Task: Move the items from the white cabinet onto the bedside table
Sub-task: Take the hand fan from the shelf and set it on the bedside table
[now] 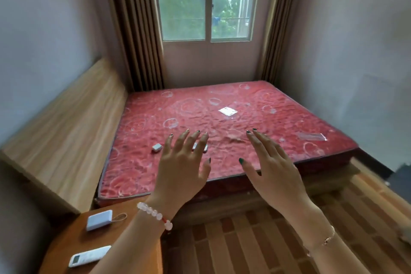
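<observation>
A person is standing at the foot of a bare red mattress [233, 131], holding the left hand [181, 162] and the right hand [273, 162] out flat, each grip wide and holding nothing. The white cabinet is not appearing anywhere in view. Two of the task's likely items are already lying on the bedside surface [66, 242] at the lower left: a small white case [99, 220] with a cord loop near its far edge, and a white remote [89, 256] near its near edge. Both are looking light, rigid and smooth, probably best pinched across their long sides. A small grey block [157, 147] is sitting on the mattress near its left edge, a white packet [228, 111] towards its middle. Brown curtains are framing the window [205, 2]; a wooden headboard [66, 131] is running along the left wall.
</observation>
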### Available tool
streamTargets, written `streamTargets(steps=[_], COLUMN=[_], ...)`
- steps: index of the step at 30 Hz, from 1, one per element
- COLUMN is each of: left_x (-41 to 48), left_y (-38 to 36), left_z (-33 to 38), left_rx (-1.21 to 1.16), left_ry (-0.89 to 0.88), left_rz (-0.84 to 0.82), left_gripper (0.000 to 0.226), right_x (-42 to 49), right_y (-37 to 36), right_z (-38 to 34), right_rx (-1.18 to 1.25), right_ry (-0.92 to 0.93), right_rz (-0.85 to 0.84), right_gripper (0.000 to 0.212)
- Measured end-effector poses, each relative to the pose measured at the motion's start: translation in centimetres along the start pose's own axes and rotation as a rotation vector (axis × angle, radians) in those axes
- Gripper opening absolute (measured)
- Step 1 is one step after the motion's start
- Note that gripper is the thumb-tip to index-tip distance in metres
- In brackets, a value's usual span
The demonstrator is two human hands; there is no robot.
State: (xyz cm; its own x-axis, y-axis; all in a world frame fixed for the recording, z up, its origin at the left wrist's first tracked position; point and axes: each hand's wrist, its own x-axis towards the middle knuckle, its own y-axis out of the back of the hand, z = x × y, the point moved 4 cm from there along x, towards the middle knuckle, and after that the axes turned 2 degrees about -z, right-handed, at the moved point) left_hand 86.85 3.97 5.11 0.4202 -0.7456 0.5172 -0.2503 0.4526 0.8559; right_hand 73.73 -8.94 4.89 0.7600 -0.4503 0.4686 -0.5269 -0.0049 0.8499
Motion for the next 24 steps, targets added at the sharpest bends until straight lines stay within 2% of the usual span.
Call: streamTargets(steps=[6,12,20,24], left_x=[4.1,4.8,2.0,1.1], left_y=[-0.1,0.4,-0.7,-0.4], left_z=[13.5,28.1,44.2,51.1], left_rx=[-0.137,-0.292,-0.439,-0.491], left_ry=[-0.217,-0.411,-0.633,-0.768], left_rz=[0.024,0.018,-0.051,-0.084], left_gripper=[0.055,0.056,0.053,0.054], right_x=[-6.6,-15.0,-27.0,-32.4], right_y=[9.0,16.1,22.4,25.5], right_z=[9.9,18.9,26.5,29.6], right_rx=[-0.168,-0.244,-0.302,-0.353], right_ry=[-0.212,-0.433,-0.661,-0.789], right_rz=[0.124,0.124,0.143,0.161], right_gripper=[0.064,0.065,0.061,0.065])
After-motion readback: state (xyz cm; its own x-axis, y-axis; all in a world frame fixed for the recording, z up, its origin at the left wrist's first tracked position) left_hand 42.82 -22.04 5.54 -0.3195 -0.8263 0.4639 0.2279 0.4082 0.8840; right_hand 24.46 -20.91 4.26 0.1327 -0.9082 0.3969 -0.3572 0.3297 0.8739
